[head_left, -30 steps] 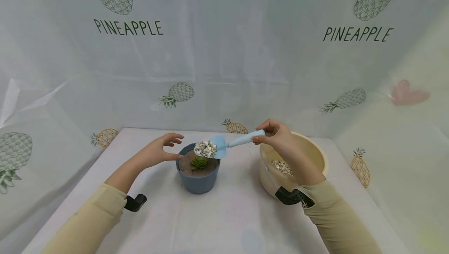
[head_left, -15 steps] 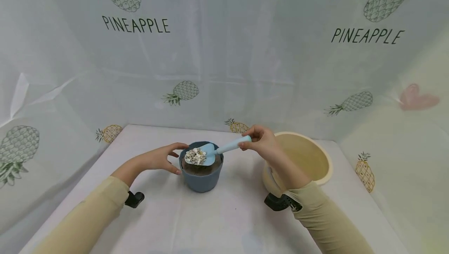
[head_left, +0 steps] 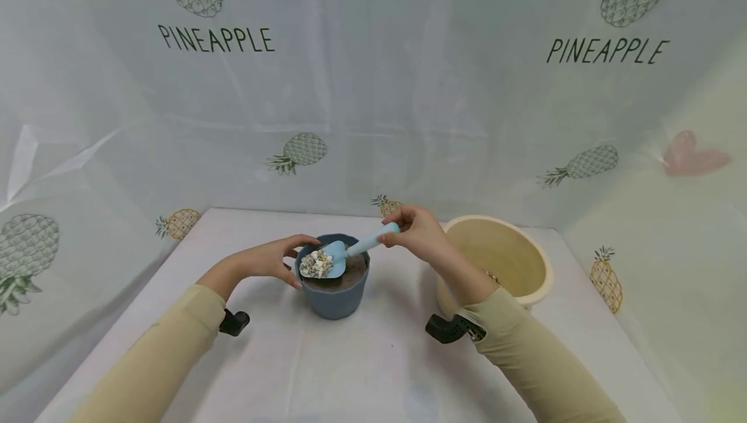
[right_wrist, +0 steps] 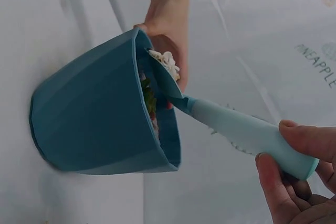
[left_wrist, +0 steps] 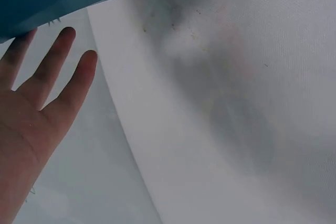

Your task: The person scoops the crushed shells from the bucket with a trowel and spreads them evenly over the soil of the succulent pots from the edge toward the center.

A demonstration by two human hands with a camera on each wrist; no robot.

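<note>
My right hand (head_left: pixel 417 235) pinches the end of a light blue trowel's handle (right_wrist: pixel 236 132) between thumb and fingers. The trowel's blade (head_left: pixel 336 259), heaped with pale gravel (head_left: pixel 316 265), is over the left part of a blue-grey flowerpot (head_left: pixel 334 303). Brown soil (head_left: pixel 352 275) fills the pot. A bit of the green succulent (right_wrist: pixel 148 98) shows past the rim in the right wrist view; in the head view the trowel hides it. My left hand (head_left: pixel 265 261) is at the pot's left side, fingertips at the rim. Its fingers are spread and fairly straight in the left wrist view.
A cream bucket (head_left: pixel 539 277) stands to the right, partly behind my right forearm. Both stand on a white-covered table (head_left: pixel 350 371). A pineapple-printed sheet (head_left: pixel 373 85) hangs behind and around the table.
The gravel-laden trowel has moved left and down, from the pot's right side to over its left part. My left hand has come closer to the rim.
</note>
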